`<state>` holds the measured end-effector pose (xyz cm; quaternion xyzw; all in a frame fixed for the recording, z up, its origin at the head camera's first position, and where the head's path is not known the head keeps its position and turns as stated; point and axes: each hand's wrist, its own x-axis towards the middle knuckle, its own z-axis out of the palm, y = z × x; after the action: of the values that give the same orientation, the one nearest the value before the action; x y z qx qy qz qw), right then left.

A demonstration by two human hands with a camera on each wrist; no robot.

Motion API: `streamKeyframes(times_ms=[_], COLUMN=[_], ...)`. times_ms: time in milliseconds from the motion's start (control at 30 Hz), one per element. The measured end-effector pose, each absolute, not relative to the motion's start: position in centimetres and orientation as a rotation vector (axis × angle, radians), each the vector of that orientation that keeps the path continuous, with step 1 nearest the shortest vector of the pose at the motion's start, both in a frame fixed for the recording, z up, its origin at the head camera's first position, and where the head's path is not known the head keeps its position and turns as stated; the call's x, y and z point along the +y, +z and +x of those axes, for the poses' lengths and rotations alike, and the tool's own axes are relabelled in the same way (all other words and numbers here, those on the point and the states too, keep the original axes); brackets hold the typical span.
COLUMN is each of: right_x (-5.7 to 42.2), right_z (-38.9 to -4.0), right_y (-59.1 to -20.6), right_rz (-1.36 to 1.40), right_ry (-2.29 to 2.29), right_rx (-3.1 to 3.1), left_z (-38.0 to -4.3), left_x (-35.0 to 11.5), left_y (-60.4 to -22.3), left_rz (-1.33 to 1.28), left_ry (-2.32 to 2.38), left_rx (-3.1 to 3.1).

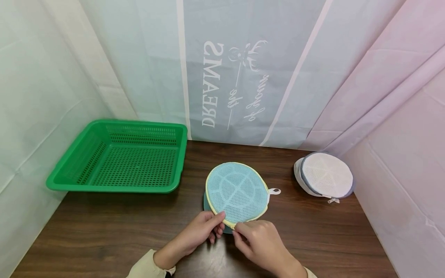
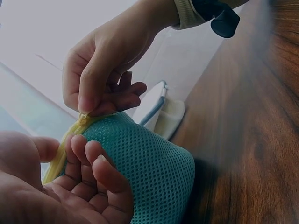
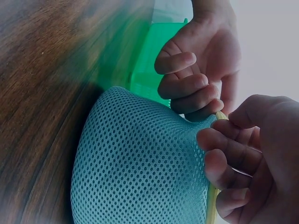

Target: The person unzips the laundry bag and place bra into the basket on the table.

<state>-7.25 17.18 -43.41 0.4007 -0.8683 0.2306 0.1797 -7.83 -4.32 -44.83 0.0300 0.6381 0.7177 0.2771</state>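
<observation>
A round blue mesh laundry bag (image 1: 236,191) with yellow edging stands on the table. At its near edge my left hand (image 1: 205,227) pinches the yellow rim between thumb and fingers. Just to the right, my right hand (image 1: 260,241) pinches the zipper pull (image 2: 83,119) on that same edging with thumb and forefinger. In the right wrist view the bag's mesh side wall (image 3: 140,154) bulges toward the table, and both hands meet at the yellow zipper. A white loop (image 1: 274,191) sticks out from the bag's right side.
A green plastic basket (image 1: 180,166) with slotted walls stands at the back left of the wooden table (image 1: 114,231). A white mesh bag (image 1: 327,174) with grey-blue edging sits at the back right. Printed cloth (image 1: 156,69) hangs behind, and pale curtains flank the sides.
</observation>
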Motion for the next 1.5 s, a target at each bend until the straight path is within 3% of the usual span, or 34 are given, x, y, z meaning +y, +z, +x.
streamKeyframes(times_ms=[1500], right_x=[17.58], right_z=[-7.26], right_y=[-42.99], right_rz=[1.088], right_ry=[0.641], right_rx=[-2.483], left_z=[-7.87], left_x=[-4.45], left_y=[-44.70], left_rz=[0.114], left_ry=[1.907], left_rx=[1.774])
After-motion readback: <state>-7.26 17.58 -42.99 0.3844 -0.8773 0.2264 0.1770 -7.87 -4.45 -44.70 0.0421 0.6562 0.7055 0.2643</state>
